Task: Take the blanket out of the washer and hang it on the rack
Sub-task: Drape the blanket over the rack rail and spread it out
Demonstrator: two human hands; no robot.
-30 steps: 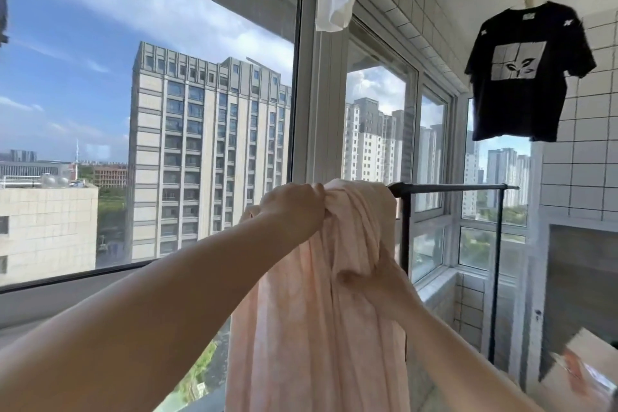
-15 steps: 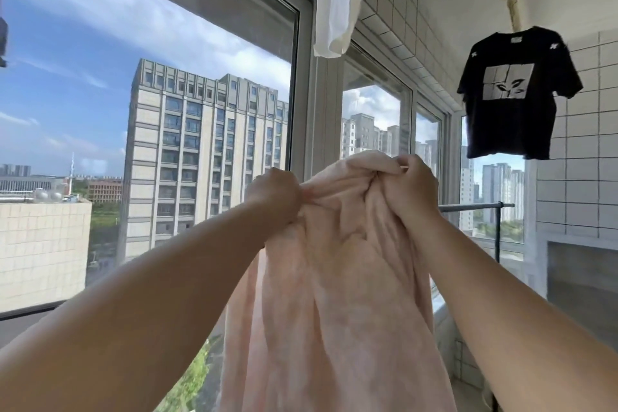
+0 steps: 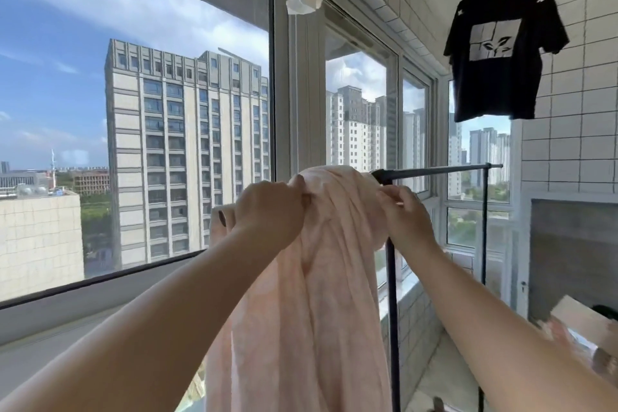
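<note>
Tall windows [image 3: 187,110] fill the balcony's left side, and a black T-shirt [image 3: 505,47] hangs high by the tiled wall [image 3: 575,130]. At the near end of the black rack [image 3: 441,170], the pink blanket [image 3: 321,278] is bunched over the top bar and hangs straight down. My left hand [image 3: 271,211] clamps a fold at the blanket's top, and my right hand [image 3: 406,214] pinches its right edge just beside the rack's near upright.
</note>
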